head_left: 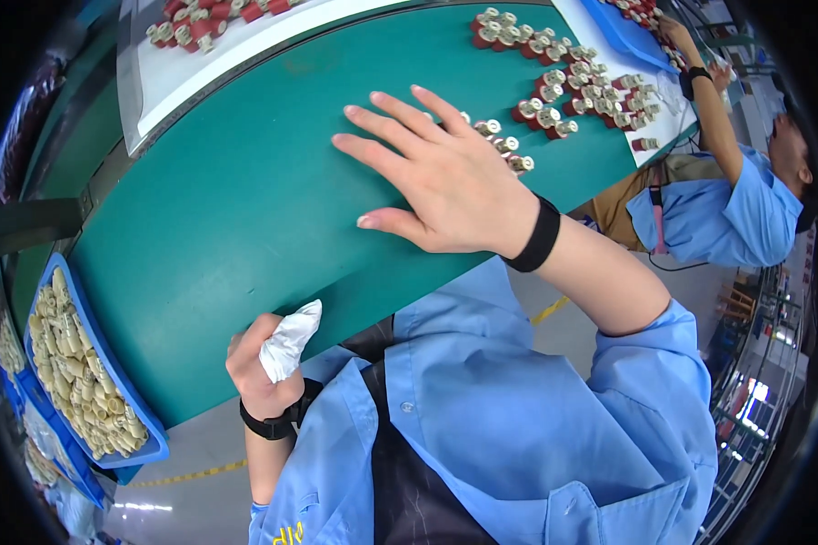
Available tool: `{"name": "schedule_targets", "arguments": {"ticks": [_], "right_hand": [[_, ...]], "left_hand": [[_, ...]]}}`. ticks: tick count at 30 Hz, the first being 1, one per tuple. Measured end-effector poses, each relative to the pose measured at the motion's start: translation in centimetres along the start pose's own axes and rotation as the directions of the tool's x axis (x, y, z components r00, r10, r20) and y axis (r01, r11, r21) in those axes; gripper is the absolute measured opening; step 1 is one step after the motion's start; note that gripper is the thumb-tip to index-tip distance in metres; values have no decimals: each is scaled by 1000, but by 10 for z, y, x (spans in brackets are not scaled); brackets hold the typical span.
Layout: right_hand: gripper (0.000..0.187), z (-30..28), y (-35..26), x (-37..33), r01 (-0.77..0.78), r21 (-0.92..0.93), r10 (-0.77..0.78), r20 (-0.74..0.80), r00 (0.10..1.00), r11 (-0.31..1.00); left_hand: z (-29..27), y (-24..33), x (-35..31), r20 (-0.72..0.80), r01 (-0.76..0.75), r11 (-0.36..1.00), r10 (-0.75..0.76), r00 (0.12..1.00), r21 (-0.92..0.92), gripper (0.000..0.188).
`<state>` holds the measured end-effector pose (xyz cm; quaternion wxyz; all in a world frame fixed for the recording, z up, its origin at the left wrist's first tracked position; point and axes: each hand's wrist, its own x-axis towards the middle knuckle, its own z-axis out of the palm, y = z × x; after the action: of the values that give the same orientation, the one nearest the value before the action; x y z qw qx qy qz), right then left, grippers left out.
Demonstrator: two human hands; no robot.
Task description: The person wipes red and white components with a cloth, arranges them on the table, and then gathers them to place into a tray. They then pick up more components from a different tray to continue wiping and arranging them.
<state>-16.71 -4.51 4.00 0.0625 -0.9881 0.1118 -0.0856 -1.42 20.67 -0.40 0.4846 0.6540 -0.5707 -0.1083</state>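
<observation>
My left hand (262, 368) is closed in a fist at the near edge of the green table (218, 254). A crumpled white cloth (291, 341) sticks out of its grip. My right hand (450, 182) is palm down, its fingers spread, over the middle of the table. Nothing shows in its fingers, though its underside is hidden. Just beyond its back, partly covered by it, stand a few small red parts with pale metallic tops (506, 145). More of these red parts (600, 91) stand in clusters to the right. Black bands circle both my wrists.
At the left end, a blue tray (159, 445) holds many cream-coloured tubular parts. More red parts (200, 27) lie on a white surface (159, 91) beyond the table's raised edge. At the far right, a co-worker in a blue shirt (745, 213) reaches into another blue tray (618, 36).
</observation>
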Motion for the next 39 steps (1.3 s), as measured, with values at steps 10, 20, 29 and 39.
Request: {"name": "schedule_targets", "arguments": {"ticks": [10, 20, 29, 39], "right_hand": [[70, -43, 9, -4, 22, -77, -33, -139, 990, 997], [92, -59, 41, -35, 56, -50, -60, -83, 995, 997], [85, -38, 58, -45, -1, -100, -1, -18, 1000, 995], [54, -17, 47, -42, -134, -48, 135, 12, 991, 990]], "left_hand": [[-1, -3, -2, 12, 7, 1000, -7, 1000, -6, 31], [1, -3, -3, 4, -39, 998, 39, 999, 52, 34], [3, -2, -1, -12, -41, 997, 42, 999, 59, 35], [1, -2, -2, -13, -34, 998, 34, 999, 50, 36]]}}
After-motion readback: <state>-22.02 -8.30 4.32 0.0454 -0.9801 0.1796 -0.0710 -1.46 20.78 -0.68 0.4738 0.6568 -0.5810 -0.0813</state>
